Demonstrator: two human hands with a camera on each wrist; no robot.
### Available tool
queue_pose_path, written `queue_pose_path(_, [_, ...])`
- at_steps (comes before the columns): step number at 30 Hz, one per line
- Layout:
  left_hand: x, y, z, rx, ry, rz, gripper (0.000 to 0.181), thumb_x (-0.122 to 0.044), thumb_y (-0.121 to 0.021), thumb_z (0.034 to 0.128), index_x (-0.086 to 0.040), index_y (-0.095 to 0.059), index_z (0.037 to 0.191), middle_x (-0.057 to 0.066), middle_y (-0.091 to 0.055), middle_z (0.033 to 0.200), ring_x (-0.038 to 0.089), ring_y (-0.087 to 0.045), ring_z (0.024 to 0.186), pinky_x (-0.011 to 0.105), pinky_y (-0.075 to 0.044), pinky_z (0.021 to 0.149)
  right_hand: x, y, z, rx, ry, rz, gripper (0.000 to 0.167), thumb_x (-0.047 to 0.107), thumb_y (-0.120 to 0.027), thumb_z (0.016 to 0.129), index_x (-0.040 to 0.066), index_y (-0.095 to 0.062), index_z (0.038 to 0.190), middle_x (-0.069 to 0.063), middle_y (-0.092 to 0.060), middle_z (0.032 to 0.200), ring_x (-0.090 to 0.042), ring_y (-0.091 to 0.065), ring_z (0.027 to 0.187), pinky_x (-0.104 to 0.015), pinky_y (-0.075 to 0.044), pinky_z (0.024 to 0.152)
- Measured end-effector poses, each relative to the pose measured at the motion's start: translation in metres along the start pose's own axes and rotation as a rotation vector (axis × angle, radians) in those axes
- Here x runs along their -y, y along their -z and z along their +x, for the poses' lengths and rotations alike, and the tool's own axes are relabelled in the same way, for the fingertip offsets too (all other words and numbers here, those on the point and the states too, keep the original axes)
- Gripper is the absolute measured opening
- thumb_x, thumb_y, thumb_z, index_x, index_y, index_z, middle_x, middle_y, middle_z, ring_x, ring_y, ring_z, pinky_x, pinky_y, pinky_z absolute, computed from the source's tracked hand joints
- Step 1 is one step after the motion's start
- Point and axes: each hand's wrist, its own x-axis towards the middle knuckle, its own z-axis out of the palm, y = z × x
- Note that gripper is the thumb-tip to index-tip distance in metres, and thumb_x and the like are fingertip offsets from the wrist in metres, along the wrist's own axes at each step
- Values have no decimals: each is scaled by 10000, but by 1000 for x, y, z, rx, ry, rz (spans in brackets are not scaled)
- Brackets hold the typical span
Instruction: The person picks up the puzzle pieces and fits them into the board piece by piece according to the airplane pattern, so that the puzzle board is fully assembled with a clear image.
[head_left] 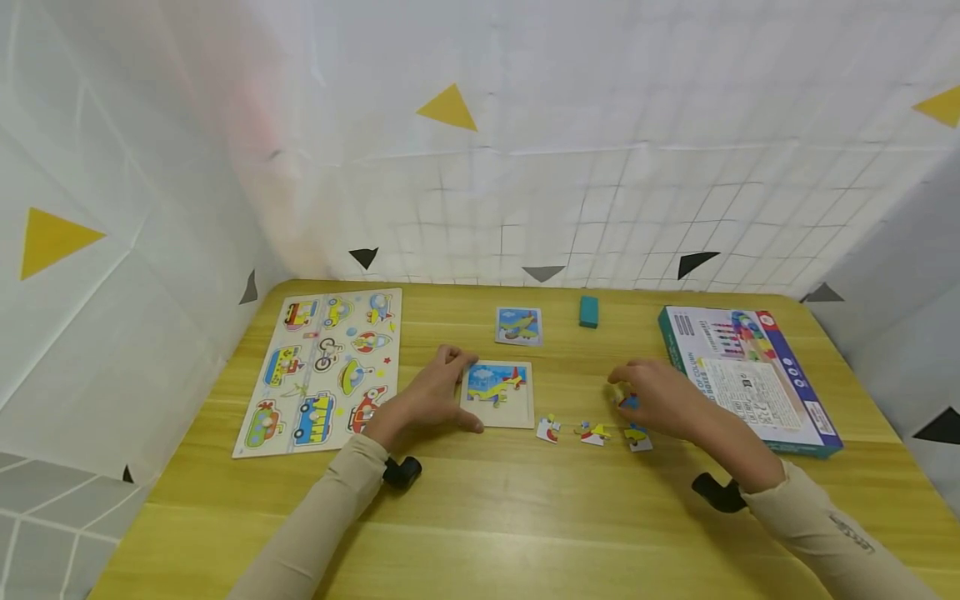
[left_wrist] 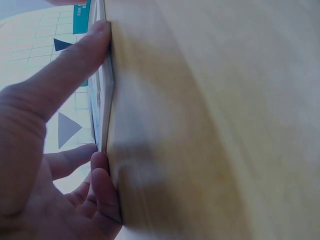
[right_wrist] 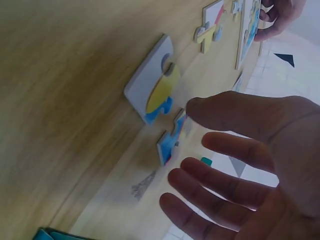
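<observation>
My left hand (head_left: 431,392) holds a small square puzzle board (head_left: 516,415) by its left side, thumb at the near edge and fingers at the far left corner. Part of an airplane picture fills the board's upper half; bare wood shows below. My right hand (head_left: 660,398) hovers over a blue puzzle piece (right_wrist: 169,141), fingers spread and apart in the right wrist view. The thumb tip is close to that piece; contact is unclear. A yellow and white piece (head_left: 637,437) lies just nearer. Two more pieces, one white and red (head_left: 548,430) and one yellow (head_left: 595,434), lie between the hands.
Behind the board lies an airplane picture card (head_left: 519,326), with a teal block (head_left: 588,312) to its right. A large vehicle puzzle board (head_left: 251,448) covers the table's left side. On the right lies a printed box (head_left: 750,375). White sheeting (head_left: 480,200) rises behind the table.
</observation>
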Motion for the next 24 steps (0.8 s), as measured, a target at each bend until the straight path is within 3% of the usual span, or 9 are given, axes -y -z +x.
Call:
queue_pose_path(5, [0, 0, 1, -2, -6, 1, 1119, -480, -935, 644, -169, -363, 1553, 93, -295, 1478, 229, -474, 1166, 409, -410, 1024, -4, -3, 0, 32, -8, 4, 286, 79, -827, 792, 36, -736, 1059, -68, -631, 938, -160, -554, 766, -345, -495, 665])
queue_pose_path(14, [-1, 1, -1, -1, 4, -10, 1127, -472, -936, 647, -166, -352, 1561, 109, -280, 1505, 254, -462, 1225, 425, -398, 1044, -4, -4, 7, 58, -3, 76, 203, -40, -776, 784, 19, -757, 978, -62, -648, 893, -234, -630, 818, -377, -540, 694])
queue_pose_path(24, [0, 1, 0, 0, 1, 1, 1134, -495, -930, 645, -164, -350, 1561, 109, -281, 1502, 253, -467, 1212, 427, -402, 1043, -6, -3, 10, 91, -1, 101, 216, -21, -808, 751, 2, -734, 952, -35, -653, 832, -184, -583, 732, -342, -504, 649])
